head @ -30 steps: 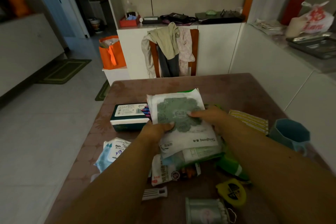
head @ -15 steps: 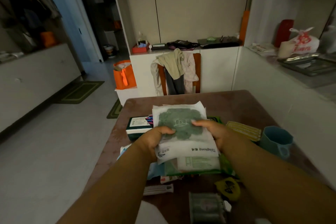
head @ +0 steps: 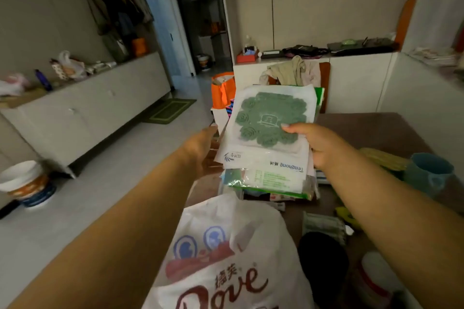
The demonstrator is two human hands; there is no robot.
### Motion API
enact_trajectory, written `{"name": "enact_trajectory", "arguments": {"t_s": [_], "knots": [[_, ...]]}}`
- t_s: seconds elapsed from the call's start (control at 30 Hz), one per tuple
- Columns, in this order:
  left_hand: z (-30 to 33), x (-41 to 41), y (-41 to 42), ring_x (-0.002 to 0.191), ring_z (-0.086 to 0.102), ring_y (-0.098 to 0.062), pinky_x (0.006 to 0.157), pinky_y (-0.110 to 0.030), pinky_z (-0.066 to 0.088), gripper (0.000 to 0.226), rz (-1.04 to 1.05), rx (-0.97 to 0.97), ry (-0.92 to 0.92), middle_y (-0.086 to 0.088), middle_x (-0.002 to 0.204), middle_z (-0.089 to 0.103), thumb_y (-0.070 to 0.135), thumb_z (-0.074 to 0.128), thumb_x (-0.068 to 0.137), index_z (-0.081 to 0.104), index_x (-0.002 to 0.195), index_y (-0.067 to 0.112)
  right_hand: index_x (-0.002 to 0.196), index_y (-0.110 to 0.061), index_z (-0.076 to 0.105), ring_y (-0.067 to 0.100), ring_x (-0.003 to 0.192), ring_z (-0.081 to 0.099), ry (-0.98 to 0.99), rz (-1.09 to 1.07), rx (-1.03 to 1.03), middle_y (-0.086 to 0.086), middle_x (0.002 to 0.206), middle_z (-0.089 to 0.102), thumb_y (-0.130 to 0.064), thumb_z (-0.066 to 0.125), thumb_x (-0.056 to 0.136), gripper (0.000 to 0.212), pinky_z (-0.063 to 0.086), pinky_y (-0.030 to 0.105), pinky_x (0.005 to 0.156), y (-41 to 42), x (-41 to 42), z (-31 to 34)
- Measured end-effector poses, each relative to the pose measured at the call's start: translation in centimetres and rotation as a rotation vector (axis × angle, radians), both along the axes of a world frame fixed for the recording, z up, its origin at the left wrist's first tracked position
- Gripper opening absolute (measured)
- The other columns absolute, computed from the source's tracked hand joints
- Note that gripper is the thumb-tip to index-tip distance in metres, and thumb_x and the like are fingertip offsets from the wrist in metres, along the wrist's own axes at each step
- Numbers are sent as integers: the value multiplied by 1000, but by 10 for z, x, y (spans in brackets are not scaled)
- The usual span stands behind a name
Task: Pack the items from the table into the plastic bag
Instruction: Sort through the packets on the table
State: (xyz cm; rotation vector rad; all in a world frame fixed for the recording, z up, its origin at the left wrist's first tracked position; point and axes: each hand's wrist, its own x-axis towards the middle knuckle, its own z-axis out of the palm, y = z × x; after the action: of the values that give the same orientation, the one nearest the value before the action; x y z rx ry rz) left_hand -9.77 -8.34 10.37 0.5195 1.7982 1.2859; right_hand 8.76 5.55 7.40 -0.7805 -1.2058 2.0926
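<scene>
A stack of flat packets is lifted above the brown table [head: 381, 130], topped by a white packet with a green flower-shaped mat [head: 268, 120]. My right hand [head: 319, 145] grips the stack's right edge, thumb on top. My left hand [head: 204, 150] is at the stack's left edge with fingers spread, and where they meet the stack is hidden. A white plastic bag with red Dove lettering [head: 226, 258] lies crumpled at the near table edge, below the stack. Left on the table are a blue mug [head: 429, 175], a yellow striped pack [head: 381, 158] and a grey-green roll pack [head: 324, 226].
A dark round object [head: 324, 258] and a white jar [head: 376, 281] sit at the near right. A chair draped with clothes [head: 296, 73] and an orange bag [head: 223, 90] stand beyond the table. Stacked bowls [head: 25, 183] sit on the floor at left.
The stack has risen off the table and swung left. My left thumb has come off its top. The Dove bag has come into view below as my head turned left.
</scene>
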Motion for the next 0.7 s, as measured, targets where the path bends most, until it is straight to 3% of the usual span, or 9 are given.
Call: {"name": "enact_trajectory", "arguments": {"t_s": [0.07, 0.17, 0.23, 0.33, 0.43, 0.53, 0.6, 0.67, 0.7], "knots": [[0, -8, -30, 79, 63, -27, 77, -39, 52, 48, 48, -75, 123, -13, 84, 67, 51, 39, 93, 58, 88, 8, 102, -8, 66, 25, 76, 70, 14, -8, 7, 11, 91, 73, -4, 61, 85, 19, 59, 38, 67, -22, -13, 0], [-7, -19, -69, 90, 56, -27, 90, -41, 47, 51, 113, -189, 330, -12, 94, 63, 53, 35, 95, 60, 88, 8, 94, -9, 67, 19, 62, 72, 41, -25, 27, 6, 74, 75, -1, 65, 82, 14, 58, 31, 51, -52, -33, -3], [-12, -26, -90, 96, 50, -26, 97, -41, 39, 56, 142, -250, 419, -9, 102, 57, 53, 32, 96, 63, 100, 7, 94, -7, 67, 19, 60, 72, 42, -44, 50, 6, 74, 75, 1, 68, 80, 16, 57, 30, 49, -69, -46, -8], [-18, -39, -118, 115, 47, -31, 107, -45, 29, 66, 153, -437, 536, -13, 127, 53, 58, 28, 95, 61, 118, 6, 103, -6, 66, 25, 72, 71, 14, -98, 123, 10, 87, 74, 3, 74, 71, 34, 58, 36, 62, -91, -64, -22], [-27, -51, -142, 131, 38, -38, 110, -49, 28, 84, 102, -668, 754, -16, 146, 42, 72, 31, 84, 45, 136, 7, 87, -14, 67, 18, 63, 71, -11, -122, 183, 0, 70, 75, 6, 76, 67, 30, 57, 29, 52, -107, -75, -36], [-34, -57, -167, 125, 43, -39, 101, -49, 37, 99, 149, -873, 960, -19, 141, 45, 81, 47, 69, 39, 137, 10, 88, -16, 67, 20, 71, 71, -45, -105, 202, 3, 79, 74, 5, 79, 64, 34, 58, 32, 62, -119, -81, -46], [-36, -62, -182, 122, 44, -38, 99, -48, 40, 98, 178, -989, 998, -19, 137, 46, 76, 57, 67, 41, 134, 7, 89, -18, 67, 21, 75, 71, -56, -95, 214, 3, 84, 74, 5, 80, 63, 38, 58, 36, 69, -124, -85, -50], [-40, -71, -190, 105, 53, -31, 95, -43, 45, 77, 114, -971, 948, -14, 117, 56, 61, 63, 75, 53, 123, 3, 89, -21, 67, 19, 78, 70, -62, -73, 242, 2, 86, 74, 5, 81, 63, 40, 57, 35, 72, -128, -85, -54], [-42, -74, -191, 90, 55, -26, 87, -39, 49, 57, 121, -863, 841, -12, 100, 58, 47, 66, 80, 58, 113, 0, 89, -22, 67, 18, 79, 70, -82, -53, 275, 0, 87, 73, 5, 81, 63, 40, 57, 33, 71, -130, -84, -56]]}}
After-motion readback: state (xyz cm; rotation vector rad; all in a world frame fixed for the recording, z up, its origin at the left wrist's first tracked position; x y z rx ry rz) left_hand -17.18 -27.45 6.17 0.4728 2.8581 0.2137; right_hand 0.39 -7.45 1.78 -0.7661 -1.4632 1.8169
